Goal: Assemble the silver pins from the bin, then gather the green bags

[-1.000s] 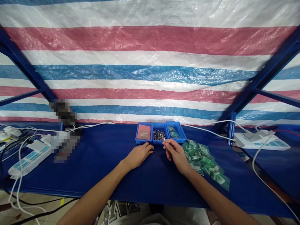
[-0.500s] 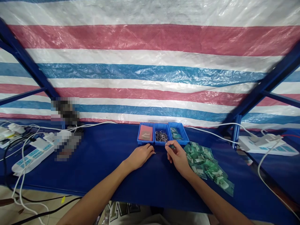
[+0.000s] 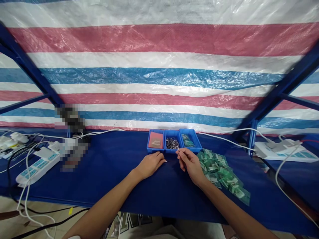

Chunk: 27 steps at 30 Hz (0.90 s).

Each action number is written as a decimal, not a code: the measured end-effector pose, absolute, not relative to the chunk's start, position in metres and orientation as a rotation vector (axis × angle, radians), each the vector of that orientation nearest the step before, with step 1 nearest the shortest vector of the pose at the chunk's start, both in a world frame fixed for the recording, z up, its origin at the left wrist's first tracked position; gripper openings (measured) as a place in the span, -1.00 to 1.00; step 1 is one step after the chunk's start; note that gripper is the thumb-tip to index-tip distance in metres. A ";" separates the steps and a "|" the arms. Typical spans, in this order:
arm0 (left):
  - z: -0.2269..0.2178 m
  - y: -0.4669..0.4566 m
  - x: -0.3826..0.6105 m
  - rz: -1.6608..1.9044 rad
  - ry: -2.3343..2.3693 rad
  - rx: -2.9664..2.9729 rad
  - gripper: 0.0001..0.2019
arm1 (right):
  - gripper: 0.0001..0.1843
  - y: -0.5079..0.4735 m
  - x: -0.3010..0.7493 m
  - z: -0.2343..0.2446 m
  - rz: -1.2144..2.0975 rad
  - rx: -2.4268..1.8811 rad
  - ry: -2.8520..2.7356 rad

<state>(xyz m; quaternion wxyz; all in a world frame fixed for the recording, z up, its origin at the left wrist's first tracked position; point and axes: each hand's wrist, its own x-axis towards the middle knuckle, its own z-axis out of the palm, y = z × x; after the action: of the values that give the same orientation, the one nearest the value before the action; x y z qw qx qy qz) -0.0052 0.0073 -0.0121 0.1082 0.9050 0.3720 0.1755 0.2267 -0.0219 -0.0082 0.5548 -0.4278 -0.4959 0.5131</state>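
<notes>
Three blue bins stand side by side at the back of the table. The left bin (image 3: 149, 146) holds a pink piece and a clear bag with pale plugs. Many metal screws (image 3: 171, 143) fill the middle bin, and the right bin (image 3: 198, 142) has small greenish bags. My right hand (image 3: 190, 163) pinches a small screw (image 3: 178, 150) between thumb and forefinger at the middle bin's front edge. On the table before the left bin rests my left hand (image 3: 151, 165), its fingers closed; a small light tip shows at them, too small to name.
Clear green bags (image 3: 224, 174) with pale parts lie heaped right of my right hand. Power strips (image 3: 40, 166) with white cables sit at the left, and another white strip (image 3: 286, 152) at the right. A striped tarp (image 3: 159, 76) hangs behind between blue frame bars.
My right hand has drawn its fingers together into a finer pinch by the middle bin. The left hand stays in place. The whole view has shifted slightly.
</notes>
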 end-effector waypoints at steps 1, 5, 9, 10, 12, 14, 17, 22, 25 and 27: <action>-0.012 0.007 -0.005 0.526 1.089 2.659 -0.73 | -0.60 -0.022 0.227 -0.009 1.226 -0.991 -1.159; -0.011 0.007 -0.006 0.554 1.071 2.644 -0.73 | -0.65 -0.021 0.228 -0.011 1.270 -0.932 -1.139; -0.009 0.007 -0.007 0.553 1.067 2.622 -0.74 | -0.64 -0.021 0.228 -0.009 1.253 -0.952 -1.127; -0.008 0.007 -0.007 0.554 1.064 2.617 -0.75 | -0.64 -0.021 0.228 -0.009 1.243 -0.962 -1.127; -0.008 0.006 -0.007 0.558 1.059 2.611 -0.75 | -0.63 -0.021 0.228 -0.009 1.226 -0.975 -1.135; -0.008 0.006 -0.007 0.561 1.059 2.609 -0.74 | -0.64 -0.020 0.229 -0.009 1.216 -0.979 -1.146; -0.009 0.006 -0.008 0.562 1.058 2.610 -0.73 | -0.63 -0.020 0.229 -0.009 1.210 -0.983 -1.165; -0.011 0.007 -0.008 0.580 1.061 2.614 -0.70 | -0.61 -0.020 0.228 -0.007 1.169 -1.011 -1.199; -0.013 0.008 -0.009 0.590 1.051 2.610 -0.71 | -0.62 -0.021 0.229 -0.008 1.059 -1.054 -1.219; -0.014 0.009 -0.010 0.599 1.032 2.605 -0.73 | -0.65 -0.022 0.230 -0.010 0.981 -1.079 -1.242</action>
<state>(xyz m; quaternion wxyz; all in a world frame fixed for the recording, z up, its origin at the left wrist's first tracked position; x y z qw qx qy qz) -0.0096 0.0086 -0.0138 0.1378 0.9005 0.3568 0.2071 0.2304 -0.0221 -0.0098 0.5754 -0.4608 -0.5302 0.4190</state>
